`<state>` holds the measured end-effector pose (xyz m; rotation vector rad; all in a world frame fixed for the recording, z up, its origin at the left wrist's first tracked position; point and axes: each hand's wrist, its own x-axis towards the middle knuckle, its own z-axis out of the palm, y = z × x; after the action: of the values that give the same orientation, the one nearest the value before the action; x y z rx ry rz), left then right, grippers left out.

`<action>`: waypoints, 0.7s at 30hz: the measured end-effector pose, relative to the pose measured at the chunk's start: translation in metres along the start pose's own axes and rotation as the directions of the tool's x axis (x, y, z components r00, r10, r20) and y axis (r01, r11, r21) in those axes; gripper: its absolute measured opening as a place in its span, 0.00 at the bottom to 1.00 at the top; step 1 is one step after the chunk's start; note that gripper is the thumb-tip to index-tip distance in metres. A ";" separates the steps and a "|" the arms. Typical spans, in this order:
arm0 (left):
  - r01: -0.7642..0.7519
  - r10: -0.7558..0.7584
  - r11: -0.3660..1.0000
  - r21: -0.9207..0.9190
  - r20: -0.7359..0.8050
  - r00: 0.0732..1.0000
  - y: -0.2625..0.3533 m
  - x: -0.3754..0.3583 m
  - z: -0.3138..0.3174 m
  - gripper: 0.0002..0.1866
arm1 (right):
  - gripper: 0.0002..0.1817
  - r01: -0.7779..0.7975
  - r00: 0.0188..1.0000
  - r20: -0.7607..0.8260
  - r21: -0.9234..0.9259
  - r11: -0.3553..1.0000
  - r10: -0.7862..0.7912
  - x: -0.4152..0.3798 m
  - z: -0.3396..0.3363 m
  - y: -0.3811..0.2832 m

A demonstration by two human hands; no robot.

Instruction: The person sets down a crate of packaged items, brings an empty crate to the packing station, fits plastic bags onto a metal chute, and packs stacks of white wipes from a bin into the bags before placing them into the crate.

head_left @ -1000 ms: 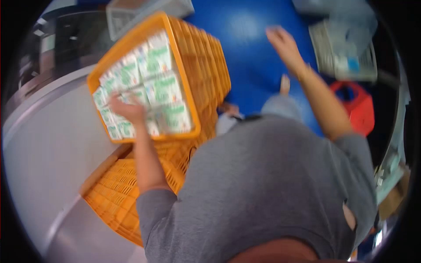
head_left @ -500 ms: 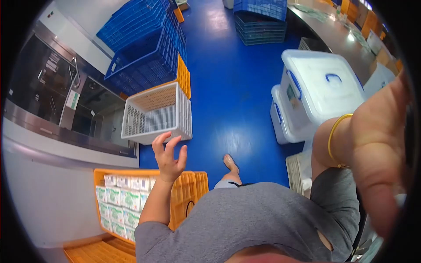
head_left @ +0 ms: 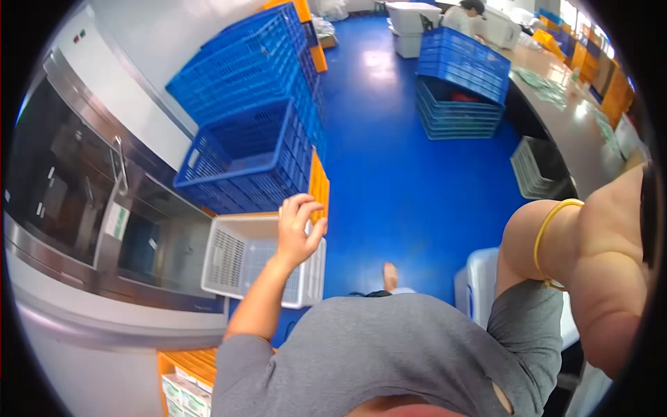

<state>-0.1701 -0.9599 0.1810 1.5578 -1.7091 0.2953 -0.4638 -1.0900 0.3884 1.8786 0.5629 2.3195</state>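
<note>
My left hand (head_left: 300,229) is in the air over the right part of a white plastic crate (head_left: 295,288), fingers apart and loosely curled with nothing in them. Whether it touches the crate cannot be told, though it looks apart. Close to the camera at the right edge is my right hand (head_left: 615,278), raised, with a yellow bangle (head_left: 542,236) on the wrist. Its fingers run out of the picture, so what they do is hidden. Below that arm, a lidded white storage box (head_left: 479,274) is partly covered.
Blue crates (head_left: 243,174) are stacked at left beside a steel-framed cabinet (head_left: 118,208). More crates (head_left: 462,83) stand ahead on the blue floor (head_left: 375,167). A long counter (head_left: 556,115) runs along the right, with a person (head_left: 462,21) at its far end. Packs (head_left: 186,393) sit low at left.
I have moved forward along the floor. The white crate and lidded boxes have slid lower in view, and the far person has come into sight. My left hand's fingers are more curled.
</note>
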 end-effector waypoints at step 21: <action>0.458 -0.776 -0.604 -0.652 0.613 -0.151 -0.556 -0.028 0.072 0.25 | 0.29 -0.757 -0.385 0.350 -0.649 -0.074 0.854 -0.381 0.125 0.100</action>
<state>0.3107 -1.1072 -0.0675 1.2171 0.4057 -1.0944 -0.2406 -1.2726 0.0925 3.4180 -1.8331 0.9847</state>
